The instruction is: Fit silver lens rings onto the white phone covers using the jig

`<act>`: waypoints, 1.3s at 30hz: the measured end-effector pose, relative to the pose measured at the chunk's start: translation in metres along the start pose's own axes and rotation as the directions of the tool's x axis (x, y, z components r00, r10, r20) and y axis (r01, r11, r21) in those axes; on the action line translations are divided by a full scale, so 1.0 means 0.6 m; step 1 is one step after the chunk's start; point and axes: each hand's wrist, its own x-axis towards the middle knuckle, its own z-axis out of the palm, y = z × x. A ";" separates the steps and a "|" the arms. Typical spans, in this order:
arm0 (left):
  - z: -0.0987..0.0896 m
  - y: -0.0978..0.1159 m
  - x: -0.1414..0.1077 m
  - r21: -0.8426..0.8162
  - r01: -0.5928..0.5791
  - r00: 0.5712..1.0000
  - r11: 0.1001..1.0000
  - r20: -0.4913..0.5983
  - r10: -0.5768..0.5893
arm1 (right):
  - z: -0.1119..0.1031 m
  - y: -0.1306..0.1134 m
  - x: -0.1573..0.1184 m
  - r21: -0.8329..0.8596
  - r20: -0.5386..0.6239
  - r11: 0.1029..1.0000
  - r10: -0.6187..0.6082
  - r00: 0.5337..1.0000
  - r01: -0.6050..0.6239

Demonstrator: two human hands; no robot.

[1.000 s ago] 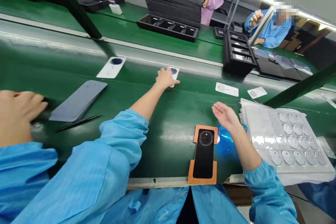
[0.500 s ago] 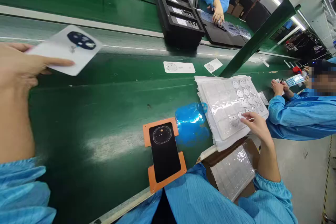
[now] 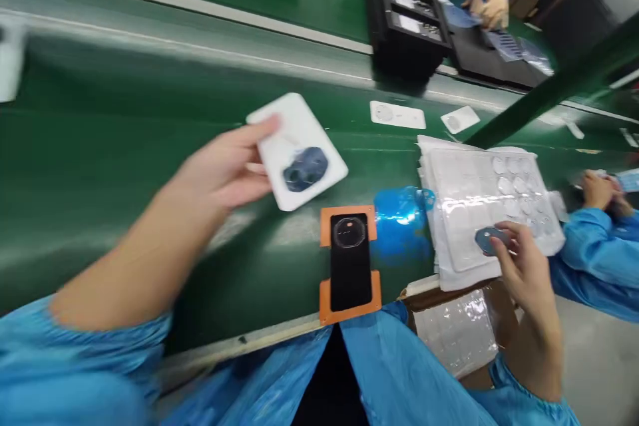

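Observation:
My left hand (image 3: 227, 163) grips a white phone back cover (image 3: 294, 133) with a dark camera area at its lower end. It hangs over the green bench, up and left of an orange jig (image 3: 327, 303) that carries a black phone-shaped plate (image 3: 350, 279) with an octagonal outline. Between thumb and fingers, my right hand (image 3: 526, 266) pinches a dark round disc (image 3: 492, 239). That hand is above the near edge of a clear plastic tray (image 3: 464, 206), whose far side holds several round pieces. A crumpled blue film (image 3: 402, 223) lies between jig and tray.
Two white printed cards (image 3: 398, 114) lie near the bench's rail. Behind them stands a black bin rack (image 3: 407, 26). A green post (image 3: 529, 103) slants over the tray. Below the bench edge is a box with clear trays (image 3: 456, 333). Co-workers' hands (image 3: 599, 190) show at right and top.
My left hand has brought the white cover from the far left toward the jig and turned it. My right hand has lifted a disc from the tray. The view has shifted left.

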 end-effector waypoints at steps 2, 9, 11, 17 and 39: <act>0.011 -0.018 -0.016 -0.059 0.108 0.993 0.992 0.044 -0.106 | 0.039 -0.062 -0.006 0.149 0.074 0.976 -0.168 0.983 0.156; -0.012 -0.033 -0.019 -0.132 -0.020 0.967 0.991 0.249 0.052 | 0.274 -0.194 -0.003 0.001 -0.057 0.628 -0.777 0.627 0.778; -0.016 -0.030 -0.026 -0.137 -0.034 0.952 0.990 0.296 0.073 | 0.307 -0.186 -0.002 -0.120 -0.049 0.554 -0.832 0.553 0.824; -0.023 -0.027 -0.025 -0.142 -0.082 0.935 0.986 0.331 0.126 | 0.310 -0.166 -0.011 -0.225 0.107 0.505 -0.837 0.536 0.833; -0.004 -0.135 -0.033 0.292 -0.471 0.877 0.832 0.261 0.404 | 0.244 -0.295 0.041 -0.015 -0.341 0.786 -0.585 0.736 0.618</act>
